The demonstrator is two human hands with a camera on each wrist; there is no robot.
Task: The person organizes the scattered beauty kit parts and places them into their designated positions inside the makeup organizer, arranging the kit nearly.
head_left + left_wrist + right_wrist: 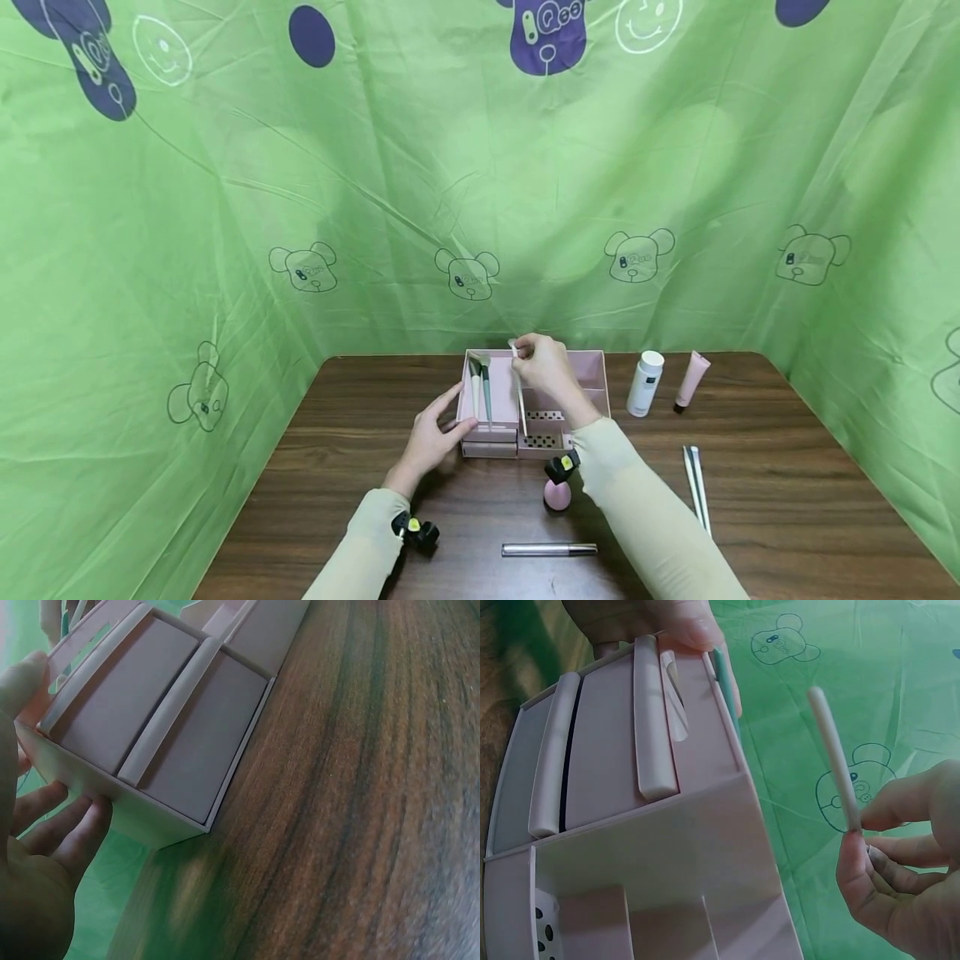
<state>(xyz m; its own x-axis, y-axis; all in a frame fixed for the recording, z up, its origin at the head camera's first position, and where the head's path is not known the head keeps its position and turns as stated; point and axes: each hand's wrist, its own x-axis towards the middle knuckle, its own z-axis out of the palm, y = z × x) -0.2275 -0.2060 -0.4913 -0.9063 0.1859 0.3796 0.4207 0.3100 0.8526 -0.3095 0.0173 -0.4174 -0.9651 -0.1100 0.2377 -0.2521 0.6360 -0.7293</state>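
A pink makeup organizer (pixel 504 398) stands at the back middle of the table. My left hand (pixel 429 442) grips its front left corner; in the left wrist view the thumb lies at the top edge and the fingers (pixel 71 817) against the side wall. Between thumb and fingertips my right hand (pixel 546 367) pinches a makeup brush (pixel 521 400) with a slim white handle, held over the organizer beside the top tray. The right wrist view shows that handle (pixel 832 754) pointing up, clear of the box. Two makeup brushes (pixel 486 392) with green bristles lie in the top tray.
Right of the organizer are a white bottle (pixel 645 385) and a pink tube (pixel 692 382). Two slim white sticks (pixel 697 487) lie at the right. In front are a pink egg-shaped sponge (pixel 557 495) and a silver pen-like tube (pixel 549 550). A green curtain (pixel 480 183) surrounds the table.
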